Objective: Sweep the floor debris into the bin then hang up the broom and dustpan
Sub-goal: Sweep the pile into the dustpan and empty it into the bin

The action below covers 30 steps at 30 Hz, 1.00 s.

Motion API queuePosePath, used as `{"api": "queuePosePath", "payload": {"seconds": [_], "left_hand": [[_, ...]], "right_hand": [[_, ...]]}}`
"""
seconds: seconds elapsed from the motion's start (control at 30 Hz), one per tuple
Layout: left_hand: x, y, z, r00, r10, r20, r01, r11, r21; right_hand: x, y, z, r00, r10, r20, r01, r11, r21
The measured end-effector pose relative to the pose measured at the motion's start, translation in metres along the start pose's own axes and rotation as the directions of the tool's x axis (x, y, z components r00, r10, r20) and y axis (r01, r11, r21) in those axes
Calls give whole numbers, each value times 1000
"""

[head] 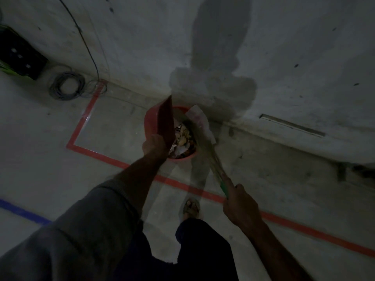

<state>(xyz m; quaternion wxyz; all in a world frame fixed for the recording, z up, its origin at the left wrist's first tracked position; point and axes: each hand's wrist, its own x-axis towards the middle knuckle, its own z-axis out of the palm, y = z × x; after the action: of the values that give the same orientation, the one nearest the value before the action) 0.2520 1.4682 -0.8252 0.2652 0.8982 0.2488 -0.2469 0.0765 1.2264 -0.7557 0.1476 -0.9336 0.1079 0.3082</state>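
the left hand [155,145] held the red dustpan [165,121] tipped over the full bin [182,157], the right hand [238,201] gripped the broom [211,157], so emptying seemed nearly done and hanging remained.

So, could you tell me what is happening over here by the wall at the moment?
A person is emptying sweepings into a red bin that stands on the floor by the wall. The left hand grips a red dustpan, tipped steeply over the bin, while the right hand holds a broom by its green handle, bristles reaching into the bin's mouth. The bin already holds paper and scraps. Red tape marks the floor around it. Neither tool has been hung up yet.
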Motion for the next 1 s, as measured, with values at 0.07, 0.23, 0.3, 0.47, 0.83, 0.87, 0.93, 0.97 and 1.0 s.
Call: {"api": "queuePosePath", "payload": {"seconds": [0.07,0.23,0.3,0.47,0.83,0.87,0.93,0.97,1.0], "left_hand": [[-4,-8,-9,999,-4,-33,7,995,95],[-9,-43,-21,988,149,40,-154,970,189],[-13,-55,-21,982,175,70,-182,976,118],[-21,-100,-2,997,40,69,-30,990,-140],[8,-144,14,981,-98,167,134,965,-225],[9,-145,13,980,-96,173,134,965,-226],[10,-150,8,975,-96,200,142,963,-230],[9,-153,6,972,-99,213,148,962,-228],[10,-159,5,969,-108,222,161,959,-233]], "right_hand": [[3,5,4,1000,2,8,-2,999,39],[15,14,11,1000,-22,6,21,985,173],[29,15,13,1000,0,-9,2,982,191],[80,16,19,985,167,-39,-149,946,288],[108,15,52,995,18,97,-55,920,388],[107,9,55,996,9,89,-43,919,391],[107,-2,61,997,-13,74,-16,924,381],[106,-9,65,997,-29,68,2,928,373],[107,-15,71,997,-49,62,23,930,366]]}}
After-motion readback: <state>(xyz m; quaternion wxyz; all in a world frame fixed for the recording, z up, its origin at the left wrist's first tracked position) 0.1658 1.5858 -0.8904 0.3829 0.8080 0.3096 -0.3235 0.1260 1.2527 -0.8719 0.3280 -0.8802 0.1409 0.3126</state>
